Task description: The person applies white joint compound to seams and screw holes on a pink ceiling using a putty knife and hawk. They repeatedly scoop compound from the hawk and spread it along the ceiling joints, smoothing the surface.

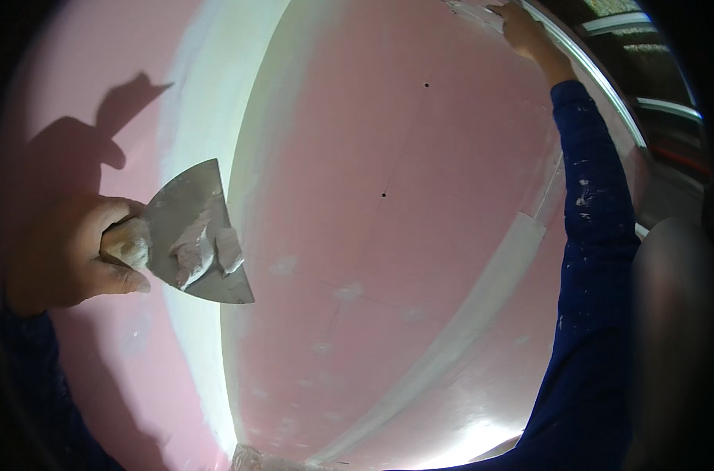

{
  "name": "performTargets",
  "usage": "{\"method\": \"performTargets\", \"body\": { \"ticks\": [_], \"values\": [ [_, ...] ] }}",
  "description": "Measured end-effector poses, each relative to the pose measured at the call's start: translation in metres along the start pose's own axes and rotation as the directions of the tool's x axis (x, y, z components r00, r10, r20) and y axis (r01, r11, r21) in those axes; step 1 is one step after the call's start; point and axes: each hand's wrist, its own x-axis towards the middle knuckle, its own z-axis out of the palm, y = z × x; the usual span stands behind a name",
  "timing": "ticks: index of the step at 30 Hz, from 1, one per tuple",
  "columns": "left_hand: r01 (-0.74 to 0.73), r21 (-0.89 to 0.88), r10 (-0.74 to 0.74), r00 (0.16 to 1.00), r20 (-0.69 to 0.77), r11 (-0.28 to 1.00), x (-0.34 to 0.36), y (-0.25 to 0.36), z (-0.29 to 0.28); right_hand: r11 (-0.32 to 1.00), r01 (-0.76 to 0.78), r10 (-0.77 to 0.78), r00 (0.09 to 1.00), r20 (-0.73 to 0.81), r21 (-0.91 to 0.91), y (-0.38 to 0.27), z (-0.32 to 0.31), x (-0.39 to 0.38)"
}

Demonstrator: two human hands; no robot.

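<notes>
My left hand [74, 243] is closed round the handle of a wide putty knife [172, 204], which is held up in front of the pink wall panels. Its fan-shaped steel blade carries lumps of pale joint compound [194, 251]. At the top right, my right arm reaches far up. There my right hand [523, 33] is closed on a thin tool that looks like another putty knife [494, 9], mostly cut off by the top of the view. It lies against the pink panel [357, 141] near its right edge.
A whitish compound band [200, 133] covers the corner between the two pink surfaces. Another pale filled seam [483, 290] runs to a bare joint. Two dark holes [384, 195] dot the panel. Metal framing [608, 78] borders the right edge; a blurred pale shape [675, 314] stands close by.
</notes>
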Motion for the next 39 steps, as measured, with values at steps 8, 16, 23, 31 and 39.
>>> {"method": "performTargets", "body": {
  "ticks": [8,16,23,31,39],
  "values": [
    [0.088,-0.006,-0.087,0.992,0.093,0.996,0.005,0.0,-0.006,0.987,0.067,-0.078,0.995,-0.069,-0.143,-0.047,0.024,-0.06],
    [0.074,0.041,-0.076,0.996,0.053,0.996,-0.003,0.009,-0.008,0.986,-0.127,0.143,0.977,0.156,-0.11,0.022,0.031,0.024],
    [0.017,-0.02,-0.017,1.0,-0.021,1.0,-0.001,-0.005,0.003,0.993,-0.12,0.118,0.97,-0.213,0.007,-0.067,0.064,0.038],
    [0.013,-0.04,-0.013,1.0,0.02,0.999,-0.002,0.002,-0.003,1.0,0.026,-0.025,0.976,-0.215,0.0,-0.096,0.005,0.028],
    [-0.018,0.016,0.018,1.0,-0.003,1.0,0.001,-0.004,-0.002,0.979,0.116,-0.15,0.966,-0.209,-0.166,-0.109,0.028,-0.007]
  ]
}}
